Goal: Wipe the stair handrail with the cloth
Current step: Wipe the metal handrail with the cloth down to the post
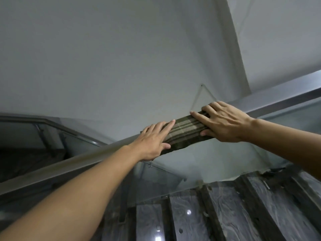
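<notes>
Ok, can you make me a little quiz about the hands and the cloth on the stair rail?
1. True or false: the cloth lies on the floor.
2. How many hands press on it?
3. What pattern does it have: A dots, B stripes, C flowers?

Key:
1. False; it is draped over the handrail.
2. Two: the left hand on its lower end, the right hand on its upper end.
3. B.
</notes>
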`<state>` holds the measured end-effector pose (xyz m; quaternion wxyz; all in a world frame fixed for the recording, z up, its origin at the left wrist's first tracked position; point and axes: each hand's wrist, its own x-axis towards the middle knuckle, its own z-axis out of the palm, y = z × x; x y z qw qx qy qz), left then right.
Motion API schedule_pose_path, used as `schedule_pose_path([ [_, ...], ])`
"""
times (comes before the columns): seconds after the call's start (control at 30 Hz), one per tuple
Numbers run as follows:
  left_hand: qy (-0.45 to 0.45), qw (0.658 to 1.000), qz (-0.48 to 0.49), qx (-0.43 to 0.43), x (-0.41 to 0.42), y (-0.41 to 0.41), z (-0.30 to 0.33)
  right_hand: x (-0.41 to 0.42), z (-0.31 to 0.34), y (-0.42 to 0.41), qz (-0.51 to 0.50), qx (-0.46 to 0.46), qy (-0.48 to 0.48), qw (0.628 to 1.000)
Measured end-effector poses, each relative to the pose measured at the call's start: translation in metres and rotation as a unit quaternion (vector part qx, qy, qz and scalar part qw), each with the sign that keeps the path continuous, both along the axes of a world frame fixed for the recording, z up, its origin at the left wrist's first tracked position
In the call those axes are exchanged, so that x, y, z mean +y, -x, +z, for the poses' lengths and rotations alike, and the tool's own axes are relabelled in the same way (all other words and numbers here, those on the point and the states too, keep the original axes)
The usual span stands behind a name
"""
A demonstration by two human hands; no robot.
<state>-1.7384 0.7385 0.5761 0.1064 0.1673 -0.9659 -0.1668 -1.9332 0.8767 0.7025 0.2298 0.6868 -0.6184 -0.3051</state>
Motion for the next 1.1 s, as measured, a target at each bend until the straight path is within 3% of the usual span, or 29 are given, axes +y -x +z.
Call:
schedule_pose_path([
  [0.43, -0.021, 0.998, 0.053, -0.011, -0.090, -0.150, -0.123, -0.100, -0.114, -0.150, 0.049, -0.007, -0.023, 0.998],
  [0.67, -0.040, 0.991, 0.106, -0.064, -0.150, -0.264, -0.197, -0.177, -0.209, -0.265, 0.061, -0.012, -0.041, 0.997],
  [0.77, 0.011, 0.985, 0.164, -0.045, -0.145, -0.292, -0.218, -0.202, -0.239, -0.305, 0.060, -0.014, -0.046, 0.997],
  [0.93, -0.056, 0.978, 0.203, -0.001, -0.157, -0.327, -0.267, -0.229, -0.267, -0.349, 0.048, -0.011, -0.065, 0.997],
  [1.1, -0.058, 0.980, 0.190, 0.014, -0.205, -0.379, -0.310, -0.261, -0.299, -0.401, 0.045, -0.034, -0.083, 0.995],
])
